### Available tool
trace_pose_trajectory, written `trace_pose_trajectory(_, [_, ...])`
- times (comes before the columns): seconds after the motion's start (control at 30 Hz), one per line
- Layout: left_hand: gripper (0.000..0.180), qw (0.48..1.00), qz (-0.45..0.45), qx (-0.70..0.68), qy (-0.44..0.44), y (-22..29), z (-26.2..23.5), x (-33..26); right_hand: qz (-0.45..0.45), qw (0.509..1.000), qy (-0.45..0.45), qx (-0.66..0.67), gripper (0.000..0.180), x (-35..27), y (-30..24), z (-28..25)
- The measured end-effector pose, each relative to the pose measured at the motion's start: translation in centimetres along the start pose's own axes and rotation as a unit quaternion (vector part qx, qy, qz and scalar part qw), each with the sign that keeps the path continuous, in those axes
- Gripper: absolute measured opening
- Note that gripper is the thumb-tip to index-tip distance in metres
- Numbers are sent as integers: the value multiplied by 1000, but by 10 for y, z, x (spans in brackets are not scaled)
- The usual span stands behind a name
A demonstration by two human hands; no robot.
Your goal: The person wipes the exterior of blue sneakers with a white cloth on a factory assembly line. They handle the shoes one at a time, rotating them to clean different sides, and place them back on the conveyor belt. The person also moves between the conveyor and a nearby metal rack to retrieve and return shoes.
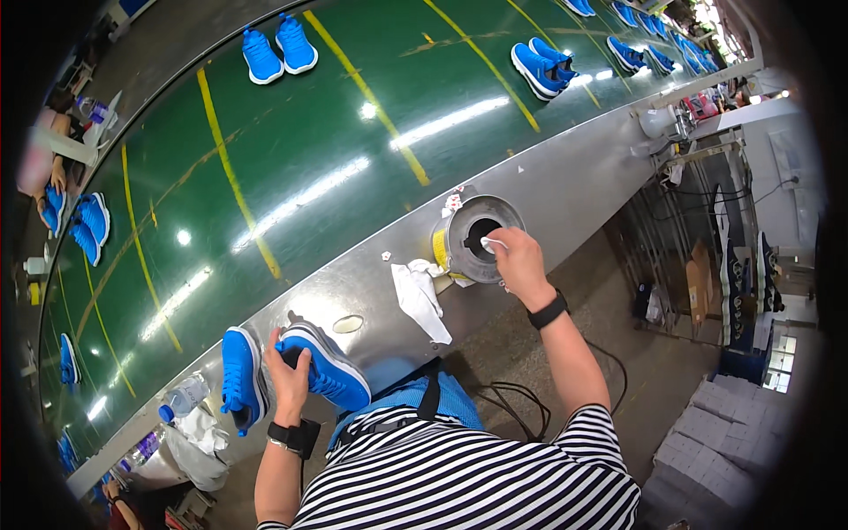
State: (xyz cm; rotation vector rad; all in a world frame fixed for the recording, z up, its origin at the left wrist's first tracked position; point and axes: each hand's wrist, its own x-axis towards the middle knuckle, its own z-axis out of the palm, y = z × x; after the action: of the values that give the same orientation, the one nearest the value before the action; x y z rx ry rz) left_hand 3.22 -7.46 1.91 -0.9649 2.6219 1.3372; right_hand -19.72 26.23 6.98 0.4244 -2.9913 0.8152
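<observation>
My left hand grips a blue sneaker with a white sole at its collar, thumb at the shoe's opening. The sneaker rests tilted at the near edge of the metal ledge. Just left of that hand lies a second blue sneaker. My right hand pinches a small white cloth over the dark mouth of a round grey metal pot. Whether the cloth touches the inside of the pot cannot be made out. A crumpled white rag lies left of the pot.
Beyond the metal ledge runs a green conveyor belt with yellow lines, carrying several pairs of blue sneakers. A clear bottle and plastic bags sit at left. Another person's hands hold a shoe far left. Cables lie on the floor.
</observation>
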Motion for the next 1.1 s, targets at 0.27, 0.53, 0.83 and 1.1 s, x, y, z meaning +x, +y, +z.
trace_pose_trajectory(0.27, [67,1000,-20,10,1,3,-2,-2,-28,986,-68,-149,5,10,9,21])
trace_pose_trajectory(0.53, [94,995,-13,69,64,24,6,-12,-23,984,-64,-163,7,12,13,20])
trace_pose_trajectory(0.83, [61,995,83,47,-24,20,-29,2,76,944,38,320,12,-28,-80,4])
trace_pose_trajectory(1.1, [51,992,78,87,43,13,-10,-2,233,765,-293,524,12,-86,-148,133])
